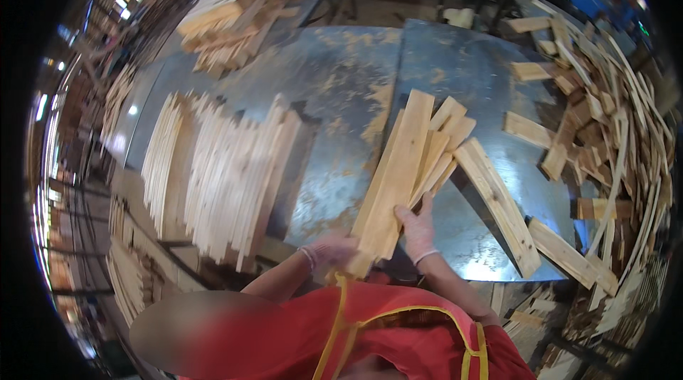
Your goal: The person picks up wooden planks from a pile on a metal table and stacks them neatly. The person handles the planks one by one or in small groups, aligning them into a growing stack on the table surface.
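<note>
A loose bundle of pale wooden boards (402, 174) lies in front of me on the metal table, its near end toward my body. My right hand (416, 227), in a thin pale glove, grips the bundle's right edge with the thumb over the top. Beside the near left end is my left hand (331, 250), also gloved. Motion smears its fingers, so its grip is unclear. Shorter boards fan out under and behind the top one. To the right, a single knotty board (498, 206) slants across the table edge.
Rows of thin boards (231, 174) stand packed together at the left. A taller timber stack (231, 14) sits at the far left. Offcuts and strips (590, 110) pile up along the right, with another short board (565, 252) nearer. Sawdust lies scattered over the metal tabletop (331, 124).
</note>
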A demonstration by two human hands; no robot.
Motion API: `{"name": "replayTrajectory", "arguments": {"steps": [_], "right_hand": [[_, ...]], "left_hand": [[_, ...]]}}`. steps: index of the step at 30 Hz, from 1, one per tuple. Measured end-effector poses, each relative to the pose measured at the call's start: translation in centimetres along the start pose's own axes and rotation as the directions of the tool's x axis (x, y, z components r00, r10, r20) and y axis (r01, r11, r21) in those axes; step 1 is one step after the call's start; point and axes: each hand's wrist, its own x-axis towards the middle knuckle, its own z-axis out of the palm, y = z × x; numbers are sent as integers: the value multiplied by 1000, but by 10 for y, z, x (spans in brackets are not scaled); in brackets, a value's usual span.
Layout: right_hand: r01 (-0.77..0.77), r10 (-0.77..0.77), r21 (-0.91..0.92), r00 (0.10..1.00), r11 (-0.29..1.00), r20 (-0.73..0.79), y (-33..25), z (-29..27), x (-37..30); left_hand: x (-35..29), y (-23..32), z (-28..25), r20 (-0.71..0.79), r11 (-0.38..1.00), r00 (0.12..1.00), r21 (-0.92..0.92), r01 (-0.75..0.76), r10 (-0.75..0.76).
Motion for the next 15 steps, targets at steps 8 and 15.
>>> {"name": "replayTrajectory", "arguments": {"steps": [8,15], "right_hand": [[-19,-16,201,984,979,175,-33,27,-2],[-15,7,19,923,1000,384,-5,42,42]], "left_hand": [[-32,60,-33,-529,952,793,115,-284,301],[17,-12,-61,-263,649,887,-607,-459,381]]}}
